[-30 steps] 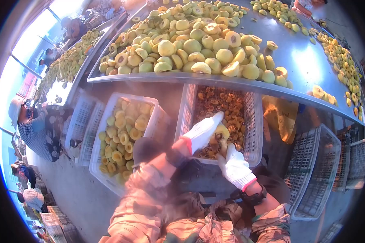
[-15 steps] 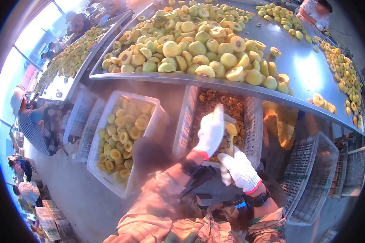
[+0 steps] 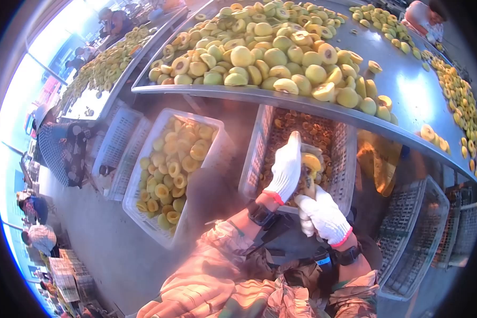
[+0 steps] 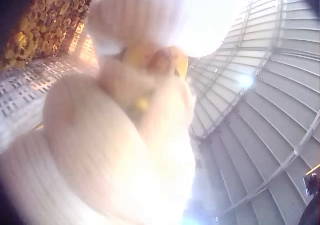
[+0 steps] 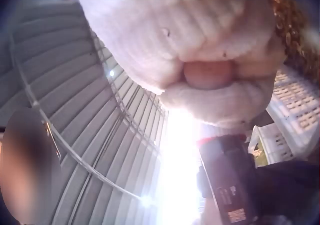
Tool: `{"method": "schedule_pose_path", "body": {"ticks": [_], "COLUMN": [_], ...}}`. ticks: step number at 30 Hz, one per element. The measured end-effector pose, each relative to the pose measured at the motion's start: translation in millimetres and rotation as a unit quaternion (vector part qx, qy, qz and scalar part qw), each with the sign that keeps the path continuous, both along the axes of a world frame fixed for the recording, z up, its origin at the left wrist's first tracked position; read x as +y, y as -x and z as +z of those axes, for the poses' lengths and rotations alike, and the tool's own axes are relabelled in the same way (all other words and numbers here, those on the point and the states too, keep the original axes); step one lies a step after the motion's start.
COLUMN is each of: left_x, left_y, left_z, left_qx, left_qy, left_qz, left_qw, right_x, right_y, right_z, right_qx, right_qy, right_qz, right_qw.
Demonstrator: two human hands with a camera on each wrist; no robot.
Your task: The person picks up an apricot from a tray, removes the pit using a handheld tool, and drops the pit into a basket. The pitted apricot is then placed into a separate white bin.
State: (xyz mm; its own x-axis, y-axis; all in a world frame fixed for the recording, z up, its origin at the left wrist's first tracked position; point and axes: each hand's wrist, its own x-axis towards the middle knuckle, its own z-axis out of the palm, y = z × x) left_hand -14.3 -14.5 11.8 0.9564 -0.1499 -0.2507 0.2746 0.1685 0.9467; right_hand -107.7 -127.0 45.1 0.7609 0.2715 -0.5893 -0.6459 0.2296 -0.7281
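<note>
The white-gloved left hand (image 3: 285,169) holds a yellow fruit half (image 3: 311,161) above a crate of brown pits and scraps (image 3: 308,127). In the left wrist view, curled gloved fingers (image 4: 90,135) surround the fruit (image 4: 181,61), whose brown centre shows. Close below it, the gloved right hand (image 3: 324,214) grips a slim handle, mostly hidden by the fingers. The right wrist view shows the right hand (image 5: 190,30) curled round a rounded, reddish-brown handle end (image 5: 207,74). Where the tool meets the fruit is not clear.
A metal table (image 3: 355,114) heaped with fruit halves (image 3: 275,57) stands ahead. Left of the pit crate is a white crate (image 3: 167,112) of fruit halves. Stacked crates (image 3: 413,238) stand at the right; other people work at the left and far right.
The left hand has turned more upright, its fingertips now pointing up beside the fruit. The right hand stays just below it. The head view has shifted, moving the scene slightly to the right.
</note>
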Motion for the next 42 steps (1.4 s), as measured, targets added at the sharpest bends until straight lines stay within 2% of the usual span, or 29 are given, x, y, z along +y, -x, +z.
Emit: {"method": "schedule_pose_path", "body": {"ticks": [1,2,3,5,6,9,10,13,14,15,17,20,21,22,23,24,25,27,28,29,30,31,33,35,36,39,41,42], "left_x": [-1,0,1,1,1,3,5,3,15,24,49,103,127,155,180,208,241,316,342,363,360,351,328,292,283,251,235,232], "left_y": [2,3,4,3,2,-1,-5,-18,-28,-27,-29,-30,-23,-13,-4,-6,-13,-10,1,15,30,47,82,110,116,123,122,118], "left_z": [1,2,3,6,8,14,5,-12,-34,-31,-13,18,30,45,59,62,56,45,45,42,47,48,48,71,61,43,22,1], "left_qx": [-0.033,-0.026,-0.019,0.047,0.082,0.211,0.22,0.263,0.202,0.151,0.112,0.045,-0.156,-0.338,-0.485,-0.353,-0.202,-0.095,-0.065,-0.028,0.012,0.045,-0.045,0.037,0.022,-0.005,-0.034,-0.057], "left_qy": [-0.051,-0.052,-0.053,0.052,0.105,0.198,0.222,0.262,0.203,0.258,0.221,0.2,-0.033,-0.266,-0.474,-0.323,-0.15,0.01,-0.146,-0.296,-0.435,-0.617,-0.652,-0.505,-0.518,-0.569,-0.652,-0.667], "left_qz": [0.015,0.009,0.002,-0.018,-0.025,-0.07,-0.103,0.017,0.033,0.029,0.028,0.102,0.133,0.149,0.148,0.209,0.258,0.305,0.341,0.366,0.377,0.388,0.362,0.188,0.122,-0.058,-0.121,-0.127], "left_qw": [0.998,0.998,0.998,0.997,0.991,0.955,0.944,0.928,0.958,0.954,0.968,0.973,0.978,0.891,0.72,0.853,0.933,0.947,0.926,0.882,0.818,0.683,0.665,0.841,0.847,0.82,0.747,0.732], "right_x": [0,0,-4,-13,-13,-11,-12,-28,-31,-33,-34,-30,-29,-28,-25,-23,-21,-24,-26,-26,-23,-23,-15,-7,-1,18,23,23], "right_y": [0,1,1,1,1,-3,-3,-5,-6,-12,-13,-10,-9,-6,-5,-4,-3,-4,-7,-8,-7,-7,-4,-4,-4,3,2,2], "right_z": [0,-1,-8,-23,-21,-16,-16,-17,-20,-32,-48,-47,-46,-41,-39,-37,-35,-42,-51,-55,-54,-54,-50,-57,-64,-57,-58,-58], "right_qx": [0.003,0.006,0.027,0.065,0.065,0.032,0.011,-0.054,-0.008,0.05,0.069,0.025,0.017,-0.002,0.015,0.004,-0.008,-0.03,-0.041,-0.036,-0.04,-0.044,-0.047,-0.063,-0.072,-0.099,-0.098,-0.096], "right_qy": [-0.015,-0.031,-0.121,-0.3,-0.321,-0.236,-0.256,-0.316,-0.305,-0.331,-0.267,-0.224,-0.198,-0.185,-0.171,-0.155,-0.138,-0.124,-0.111,-0.111,-0.092,-0.069,-0.062,-0.027,-0.014,0.031,0.051,0.05], "right_qz": [0.001,0.003,0.015,0.036,0.034,0.025,0.024,0.024,-0.067,-0.138,-0.176,-0.146,-0.15,-0.153,-0.175,-0.18,-0.184,-0.156,-0.151,-0.159,-0.158,-0.16,-0.148,-0.113,-0.093,-0.05,-0.034,-0.042], "right_qw": [1.0,1.0,0.992,0.951,0.944,0.971,0.966,0.947,0.95,0.932,0.945,0.963,0.969,0.971,0.97,0.971,0.973,0.98,0.981,0.98,0.982,0.984,0.986,0.991,0.993,0.993,0.993,0.993]}}
